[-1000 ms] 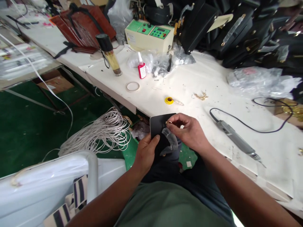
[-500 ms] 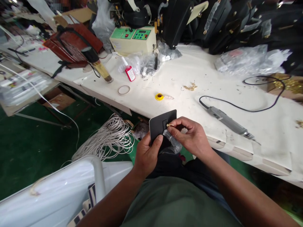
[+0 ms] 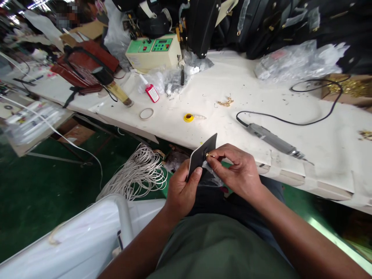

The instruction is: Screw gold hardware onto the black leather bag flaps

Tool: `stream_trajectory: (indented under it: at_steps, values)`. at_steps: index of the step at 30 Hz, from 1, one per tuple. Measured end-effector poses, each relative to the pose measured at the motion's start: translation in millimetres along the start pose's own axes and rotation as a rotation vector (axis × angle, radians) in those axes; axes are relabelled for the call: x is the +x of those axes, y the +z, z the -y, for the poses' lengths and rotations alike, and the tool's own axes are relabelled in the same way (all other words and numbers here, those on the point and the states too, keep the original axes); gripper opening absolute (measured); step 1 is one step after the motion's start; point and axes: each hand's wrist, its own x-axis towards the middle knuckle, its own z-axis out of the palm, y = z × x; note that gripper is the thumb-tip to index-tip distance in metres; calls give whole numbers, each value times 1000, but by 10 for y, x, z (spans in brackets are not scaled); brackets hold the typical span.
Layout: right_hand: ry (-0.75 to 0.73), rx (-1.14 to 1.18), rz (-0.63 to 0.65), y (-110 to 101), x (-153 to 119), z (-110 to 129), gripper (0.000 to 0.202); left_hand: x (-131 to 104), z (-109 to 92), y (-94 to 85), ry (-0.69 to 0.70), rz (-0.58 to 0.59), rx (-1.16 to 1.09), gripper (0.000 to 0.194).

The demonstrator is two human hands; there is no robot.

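Between thumb and fingers, my left hand [image 3: 183,190] grips a flat black leather-like panel [image 3: 200,155] with a pale edge, tilted so it shows nearly edge-on. Pinched in my right hand [image 3: 238,166] is a small gold metal fitting [image 3: 209,155], which touches the panel's face. A piece of clear plastic film [image 3: 213,176] hangs below the fitting, beside my right fingers. On the table ahead lie a yellow ring-shaped item [image 3: 188,117], a pale ring [image 3: 146,114] and a little heap of gold fittings [image 3: 226,102].
A grey electric screwdriver [image 3: 273,140] with a black cord lies at the right. Behind stand a red bottle [image 3: 152,92], a control box [image 3: 154,54] and black bags [image 3: 203,27]. Coiled white cord [image 3: 136,170] and a white bin [image 3: 87,228] are at my left.
The panel has turned more edge-on to me, both hands still holding on. My view has shifted slightly, so the table things appear further left.
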Motion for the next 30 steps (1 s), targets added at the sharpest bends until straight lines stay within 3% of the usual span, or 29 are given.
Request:
stream_trajectory:
  at_steps: [5,10,13,21,26,30]
  values:
    - [-11,-72,14,-47,-10,55,10,0,-32,1,17,69,-1,36]
    - [284,174,40,-12,-36,98,12,-13,-28,-1,25,60,37,36]
    - [350,252,52,25,-49,95,13,-22,-1,-14,44,53,64,37]
    - [265,107,-115,98,-81,88,13,-43,36,52,190,9,111,41]
    - [92,-4,-113,75,-140,79,5,-29,42,75,363,13,192,46]
    - [30,-9,-9,-6,-163,114,22,-16,72,69,426,-18,310,47]
